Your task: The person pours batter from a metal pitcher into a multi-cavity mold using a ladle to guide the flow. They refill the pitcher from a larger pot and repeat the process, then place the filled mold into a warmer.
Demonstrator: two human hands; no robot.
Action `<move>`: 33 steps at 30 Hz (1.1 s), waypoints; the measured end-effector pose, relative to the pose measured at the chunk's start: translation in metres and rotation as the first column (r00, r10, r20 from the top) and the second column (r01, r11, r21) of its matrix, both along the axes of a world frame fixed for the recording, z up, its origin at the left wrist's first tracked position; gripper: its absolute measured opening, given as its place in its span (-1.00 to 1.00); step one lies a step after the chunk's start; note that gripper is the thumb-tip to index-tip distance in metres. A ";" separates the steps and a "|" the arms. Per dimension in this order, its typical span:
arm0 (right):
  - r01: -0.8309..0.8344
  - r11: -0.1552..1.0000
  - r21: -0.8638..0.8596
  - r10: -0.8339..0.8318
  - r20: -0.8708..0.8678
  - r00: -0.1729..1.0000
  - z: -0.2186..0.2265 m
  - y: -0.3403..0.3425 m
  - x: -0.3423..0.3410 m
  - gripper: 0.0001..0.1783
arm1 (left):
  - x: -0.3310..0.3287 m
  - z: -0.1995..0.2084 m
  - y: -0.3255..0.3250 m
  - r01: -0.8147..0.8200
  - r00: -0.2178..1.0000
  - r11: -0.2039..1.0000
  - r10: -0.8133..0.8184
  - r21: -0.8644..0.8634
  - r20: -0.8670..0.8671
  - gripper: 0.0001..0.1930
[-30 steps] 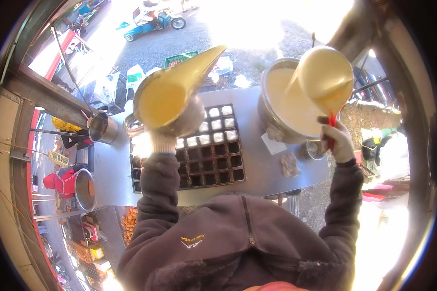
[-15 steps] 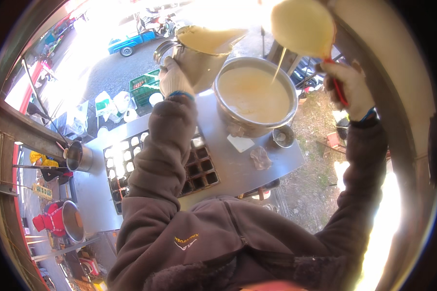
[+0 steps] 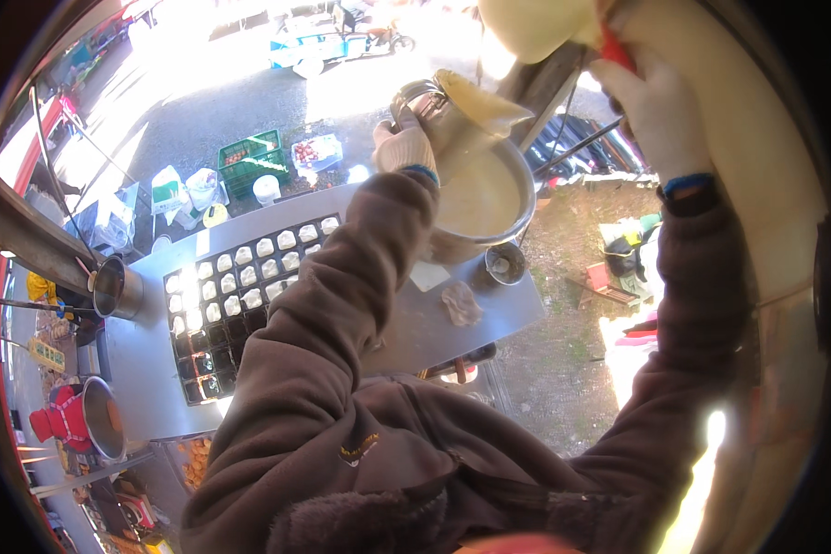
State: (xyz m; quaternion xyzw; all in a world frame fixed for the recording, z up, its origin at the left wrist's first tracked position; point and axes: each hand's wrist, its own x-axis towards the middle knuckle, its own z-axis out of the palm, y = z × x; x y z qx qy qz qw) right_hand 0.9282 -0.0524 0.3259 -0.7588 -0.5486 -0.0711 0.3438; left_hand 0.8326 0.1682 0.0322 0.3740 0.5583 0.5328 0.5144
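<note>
My gloved left hand [image 3: 404,152] is closed on the handle of a metal pitcher [image 3: 454,129]. The pitcher leans over a large steel pot [image 3: 530,189] of cream-coloured batter [image 3: 482,198], its batter-coated spout to the right. Higher up, at the upper edge of the view, my gloved right hand [image 3: 660,115] grips the red handle of a big pale dipper [image 3: 537,26]. Part of the dipper is cut off by the picture's edge. Left of my left sleeve lies a dark mould tray [image 3: 214,332] with square cells, several holding white lumps [image 3: 243,255]; my sleeve covers part of it.
On the metal table [image 3: 143,369] stand a small metal cup [image 3: 504,265] and a crumpled cloth [image 3: 462,304]. A steel pot [image 3: 120,288] sits at the left edge. A green crate [image 3: 251,164] and white bags [image 3: 203,189] are beyond the table. A post rises at right.
The pitcher has moved right and now overlaps the pot. The dipper has risen toward the upper edge, and its earlier stream of batter no longer shows. The whole view has shifted, uncovering more of the tray.
</note>
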 end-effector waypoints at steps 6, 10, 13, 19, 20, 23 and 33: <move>0.095 0.994 0.055 -0.110 0.437 0.893 -0.028 0.009 0.014 -0.50 | -0.019 0.000 -0.022 0.021 1.000 0.999 -0.020 -0.048 0.010 -0.31; 0.207 0.972 0.109 -0.232 0.570 0.789 -0.027 0.004 0.026 -0.51 | -0.030 0.004 -0.037 0.042 0.998 0.996 -0.045 -0.079 -0.035 -0.30; 0.237 0.959 0.154 -0.280 0.630 0.724 -0.014 0.009 0.032 -0.53 | -0.040 0.015 -0.036 0.052 0.997 0.989 -0.059 -0.137 -0.047 -0.29; 0.255 0.940 0.225 -0.337 0.718 0.609 0.007 0.019 0.040 -0.56 | -0.051 0.032 -0.038 0.065 0.996 0.984 -0.074 -0.165 -0.044 -0.31; 0.229 0.945 0.233 -0.325 0.741 0.587 0.007 0.018 0.041 -0.57 | -0.051 0.032 -0.040 0.063 0.995 0.983 -0.074 -0.170 -0.061 -0.31; 0.250 0.940 0.231 -0.334 0.770 0.544 0.002 0.014 0.045 -0.62 | -0.050 0.027 -0.045 0.066 0.994 0.985 -0.078 -0.158 -0.070 -0.31; 0.262 0.913 0.314 -0.402 0.804 0.438 0.003 0.011 0.045 -0.66 | -0.049 0.018 -0.042 0.075 0.991 0.980 -0.094 -0.183 -0.099 -0.36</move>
